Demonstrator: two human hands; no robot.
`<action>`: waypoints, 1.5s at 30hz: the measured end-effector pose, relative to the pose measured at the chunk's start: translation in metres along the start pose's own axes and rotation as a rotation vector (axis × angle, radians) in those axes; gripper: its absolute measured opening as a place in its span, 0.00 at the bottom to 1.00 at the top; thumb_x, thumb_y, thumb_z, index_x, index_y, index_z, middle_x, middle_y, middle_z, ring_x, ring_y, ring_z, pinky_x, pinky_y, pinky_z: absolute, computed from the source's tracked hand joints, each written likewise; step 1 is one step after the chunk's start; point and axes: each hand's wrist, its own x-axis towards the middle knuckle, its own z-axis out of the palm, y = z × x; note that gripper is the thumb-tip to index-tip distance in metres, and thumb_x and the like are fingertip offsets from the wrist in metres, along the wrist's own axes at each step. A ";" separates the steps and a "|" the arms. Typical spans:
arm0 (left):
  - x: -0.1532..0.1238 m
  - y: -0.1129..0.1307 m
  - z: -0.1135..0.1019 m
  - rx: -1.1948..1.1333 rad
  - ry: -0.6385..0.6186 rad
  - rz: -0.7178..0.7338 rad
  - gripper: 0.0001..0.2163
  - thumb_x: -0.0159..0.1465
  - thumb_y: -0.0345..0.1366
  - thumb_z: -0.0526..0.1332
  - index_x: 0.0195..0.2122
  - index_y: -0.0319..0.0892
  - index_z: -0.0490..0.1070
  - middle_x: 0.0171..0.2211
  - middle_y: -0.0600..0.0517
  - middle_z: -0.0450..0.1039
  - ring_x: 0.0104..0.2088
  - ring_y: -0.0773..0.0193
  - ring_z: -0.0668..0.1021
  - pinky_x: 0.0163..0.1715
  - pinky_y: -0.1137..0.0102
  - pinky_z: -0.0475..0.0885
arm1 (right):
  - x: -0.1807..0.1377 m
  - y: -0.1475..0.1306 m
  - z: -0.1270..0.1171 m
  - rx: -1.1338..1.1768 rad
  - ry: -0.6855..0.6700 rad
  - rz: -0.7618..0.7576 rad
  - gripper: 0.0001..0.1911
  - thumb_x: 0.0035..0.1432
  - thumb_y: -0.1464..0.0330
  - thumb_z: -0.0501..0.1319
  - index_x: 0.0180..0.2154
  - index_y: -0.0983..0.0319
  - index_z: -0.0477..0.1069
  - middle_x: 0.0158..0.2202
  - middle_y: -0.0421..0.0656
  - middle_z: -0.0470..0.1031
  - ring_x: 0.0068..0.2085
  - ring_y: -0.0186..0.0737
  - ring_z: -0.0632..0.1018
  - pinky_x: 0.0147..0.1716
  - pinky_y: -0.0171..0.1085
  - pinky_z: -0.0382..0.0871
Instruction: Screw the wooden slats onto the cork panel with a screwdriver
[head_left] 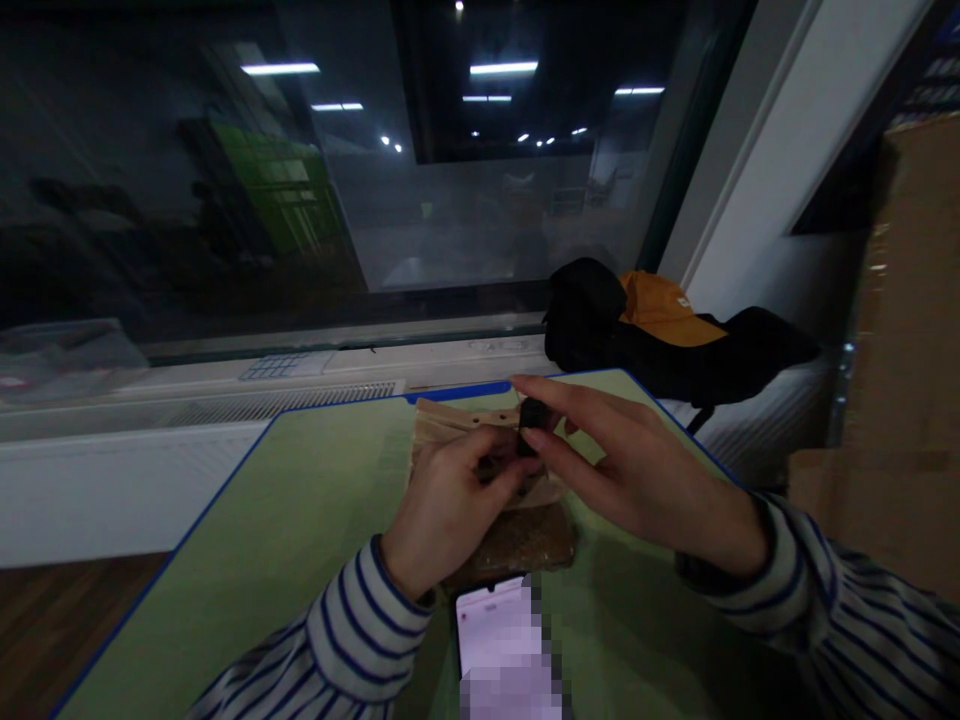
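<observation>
Both of my hands meet over a tan paper bag (pixel 450 420) lying on a green table (pixel 315 500). My right hand (pixel 630 470) pinches a small black object (pixel 531 415) between thumb and forefinger. My left hand (pixel 450 500) has its fingers curled against the same small black object from below; I cannot make out what the object is. A brown, grainy patch (pixel 525 540) of the bag's contents shows just below my hands. Both sleeves are white with dark blue stripes.
A phone (pixel 499 640) with a lit screen lies near the table's front edge. A black bag (pixel 675 355) with an orange cap (pixel 660 305) rests on the sill at the back right. A dark window is ahead, with cardboard boxes (pixel 907 350) at the right.
</observation>
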 end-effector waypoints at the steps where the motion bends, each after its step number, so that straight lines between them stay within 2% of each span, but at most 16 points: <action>1: 0.000 0.000 0.000 0.001 -0.004 0.003 0.04 0.59 0.35 0.60 0.35 0.45 0.73 0.32 0.55 0.78 0.33 0.65 0.78 0.34 0.71 0.70 | 0.001 0.000 -0.001 -0.005 -0.008 -0.009 0.21 0.60 0.71 0.56 0.55 0.64 0.60 0.46 0.44 0.74 0.43 0.34 0.75 0.44 0.32 0.70; 5: 0.000 0.001 -0.001 -0.006 -0.024 0.007 0.04 0.60 0.34 0.60 0.34 0.44 0.73 0.31 0.55 0.77 0.32 0.65 0.78 0.32 0.72 0.70 | 0.002 -0.001 -0.001 -0.032 -0.011 -0.015 0.16 0.61 0.72 0.54 0.51 0.65 0.64 0.48 0.46 0.74 0.47 0.36 0.75 0.47 0.34 0.68; 17: 0.001 0.009 -0.002 0.023 -0.074 0.008 0.06 0.60 0.32 0.58 0.36 0.42 0.73 0.32 0.55 0.77 0.32 0.65 0.77 0.31 0.72 0.70 | -0.003 0.003 0.002 -0.001 0.026 0.011 0.15 0.61 0.68 0.55 0.50 0.61 0.64 0.46 0.45 0.74 0.44 0.38 0.76 0.43 0.36 0.71; 24: 0.001 0.006 0.001 0.020 -0.013 -0.010 0.04 0.58 0.34 0.60 0.34 0.43 0.73 0.31 0.55 0.77 0.32 0.65 0.77 0.32 0.72 0.69 | -0.002 0.002 0.002 -0.011 0.026 0.005 0.15 0.61 0.69 0.55 0.50 0.62 0.64 0.46 0.45 0.74 0.44 0.37 0.76 0.44 0.36 0.70; 30: 0.001 0.002 -0.003 0.031 -0.024 -0.005 0.04 0.59 0.34 0.60 0.34 0.43 0.73 0.31 0.55 0.77 0.32 0.65 0.77 0.32 0.72 0.69 | 0.001 -0.002 0.000 -0.005 -0.018 -0.005 0.19 0.61 0.70 0.55 0.54 0.61 0.61 0.47 0.45 0.74 0.45 0.39 0.75 0.44 0.38 0.71; 36: 0.001 0.005 -0.002 0.018 -0.052 -0.013 0.06 0.60 0.36 0.58 0.34 0.41 0.73 0.31 0.53 0.77 0.31 0.65 0.78 0.31 0.72 0.70 | 0.001 0.000 0.000 -0.014 -0.024 -0.018 0.15 0.62 0.70 0.54 0.51 0.64 0.64 0.48 0.47 0.74 0.47 0.38 0.75 0.47 0.37 0.69; 45: 0.001 0.010 0.000 -0.028 -0.077 0.015 0.06 0.60 0.33 0.58 0.36 0.42 0.73 0.32 0.55 0.77 0.32 0.65 0.77 0.32 0.72 0.70 | -0.003 0.004 0.002 -0.025 0.023 0.002 0.15 0.62 0.69 0.54 0.51 0.62 0.64 0.46 0.46 0.74 0.44 0.38 0.76 0.44 0.37 0.71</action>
